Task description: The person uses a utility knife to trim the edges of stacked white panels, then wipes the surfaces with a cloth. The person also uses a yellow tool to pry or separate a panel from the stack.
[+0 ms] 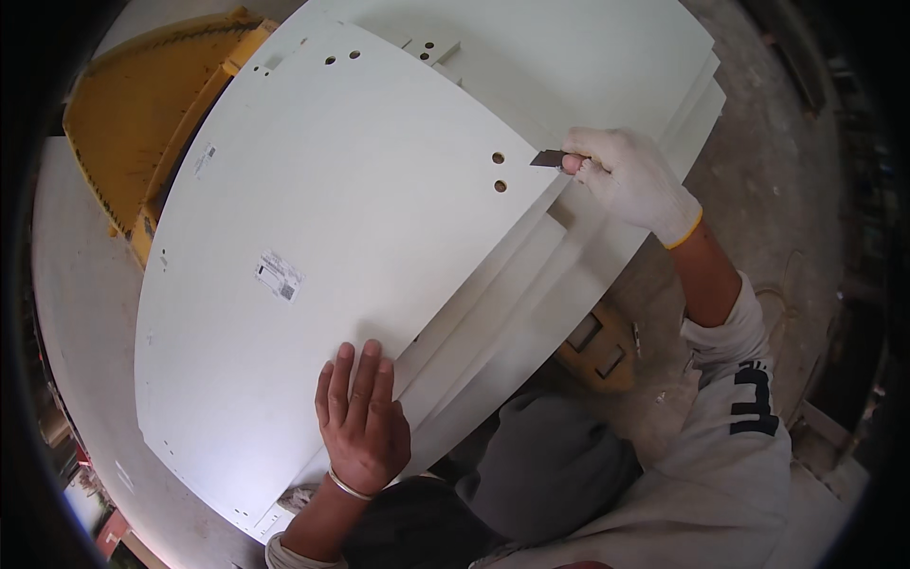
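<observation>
A white panel (379,190) with paired round holes and a printed label lies on top of a stack of similar white panels. My bare left hand (365,417), a bangle at its wrist, rests flat with fingers stretched on the panel's near edge. My right hand (630,185), in a white knit glove with a yellow cuff, is closed around a utility knife (547,158). The dark blade points left at the panel's right corner, beside two round holes. The knife's handle is hidden in the glove, and a bare fingertip shows by the blade.
Lower white panels (607,57) stick out past the top one, in uneven steps on the right. A yellow metal frame (142,123) stands at the far left. Another yellow piece (602,351) with rectangular slots lies below the stack's right edge, on the concrete floor (758,190).
</observation>
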`<state>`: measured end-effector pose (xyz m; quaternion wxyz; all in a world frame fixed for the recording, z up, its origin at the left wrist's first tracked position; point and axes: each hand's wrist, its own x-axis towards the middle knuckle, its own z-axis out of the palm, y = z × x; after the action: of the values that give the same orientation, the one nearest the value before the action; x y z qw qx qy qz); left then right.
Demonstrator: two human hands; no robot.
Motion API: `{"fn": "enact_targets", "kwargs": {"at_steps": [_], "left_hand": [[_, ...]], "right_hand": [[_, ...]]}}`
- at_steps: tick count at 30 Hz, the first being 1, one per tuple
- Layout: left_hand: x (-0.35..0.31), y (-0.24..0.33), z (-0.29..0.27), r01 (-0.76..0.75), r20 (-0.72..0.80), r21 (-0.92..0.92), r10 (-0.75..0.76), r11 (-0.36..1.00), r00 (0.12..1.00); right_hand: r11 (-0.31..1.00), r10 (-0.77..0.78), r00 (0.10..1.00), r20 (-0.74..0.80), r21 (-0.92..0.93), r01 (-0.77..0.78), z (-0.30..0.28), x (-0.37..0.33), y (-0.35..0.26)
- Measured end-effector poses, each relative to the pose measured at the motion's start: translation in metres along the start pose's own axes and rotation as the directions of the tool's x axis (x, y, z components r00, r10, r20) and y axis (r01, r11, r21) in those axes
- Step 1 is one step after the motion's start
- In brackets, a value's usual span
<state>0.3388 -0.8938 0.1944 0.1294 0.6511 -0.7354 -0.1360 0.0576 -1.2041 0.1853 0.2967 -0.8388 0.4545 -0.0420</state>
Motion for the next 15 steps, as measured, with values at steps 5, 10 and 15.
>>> {"fn": "enact_targets", "kwargs": {"at_steps": [5,10,15], "left_hand": [[-0.040,-0.022,0.003,0.088,0.041,0.089,-0.092,0.992,0.995],[-0.043,-0.026,0.011,0.070,-0.012,0.105,-0.069,0.992,0.998],[-0.053,-0.028,0.005,0.073,0.023,0.142,-0.077,0.987,0.997]], "right_hand": [[0.992,0.018,0.999,-0.041,-0.120,-0.023,0.009,-0.010,-0.007],[0.978,0.038,0.990,-0.136,-0.199,-0.065,0.017,-0.014,-0.015],[0.959,0.126,0.986,-0.112,-0.240,-0.150,0.014,-0.010,-0.025]]}}
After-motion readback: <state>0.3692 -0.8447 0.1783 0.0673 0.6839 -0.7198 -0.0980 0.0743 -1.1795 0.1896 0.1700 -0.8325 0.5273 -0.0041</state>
